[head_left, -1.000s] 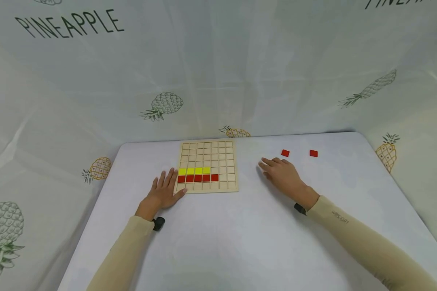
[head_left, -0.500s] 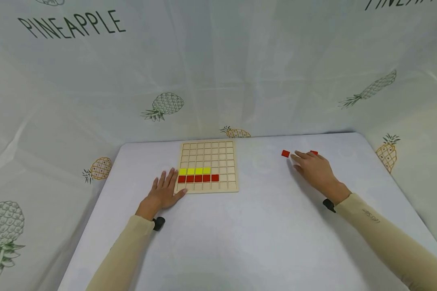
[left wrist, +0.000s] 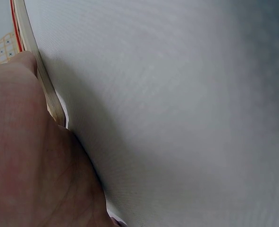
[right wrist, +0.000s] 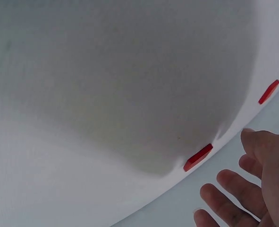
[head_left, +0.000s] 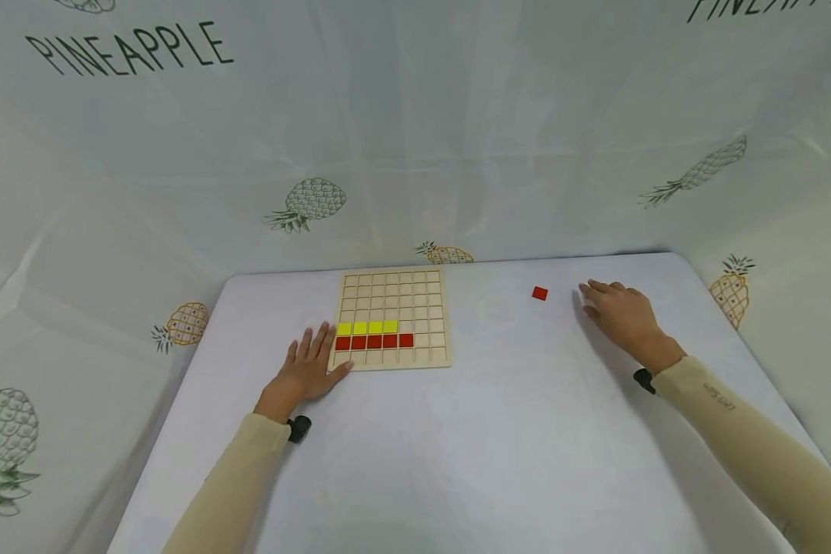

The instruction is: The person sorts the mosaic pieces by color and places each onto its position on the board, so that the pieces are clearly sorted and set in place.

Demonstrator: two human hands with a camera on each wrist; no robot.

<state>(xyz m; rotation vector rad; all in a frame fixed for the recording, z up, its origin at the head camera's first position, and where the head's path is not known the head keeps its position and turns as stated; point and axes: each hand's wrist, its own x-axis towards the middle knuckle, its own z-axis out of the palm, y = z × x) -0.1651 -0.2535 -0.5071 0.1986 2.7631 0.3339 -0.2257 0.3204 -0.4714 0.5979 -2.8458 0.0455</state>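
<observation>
A pale wooden grid board point(head_left: 421, 300) lies on the white table, with a row of several yellow tiles point(head_left: 359, 328) above a row of several red tiles point(head_left: 374, 342). My left hand point(head_left: 306, 374) lies flat at the board's left side, fingers spread, the thumb on its lower left corner. At the right, my right hand point(head_left: 622, 314) hovers over the table with relaxed fingers, holding nothing. In the right wrist view a loose red tile point(right wrist: 198, 157) lies below its fingers; the head view hides that tile behind the hand. Another loose red tile point(head_left: 540, 293) lies left of this hand.
The white table point(head_left: 415, 446) has its far edge just behind the board and the loose tiles. A pale curtain point(head_left: 415, 138) printed with pineapples hangs behind it and at both sides.
My right hand has moved right, past the left loose red tile, and now covers the right one in the head view. The left hand and the board have stayed in place.
</observation>
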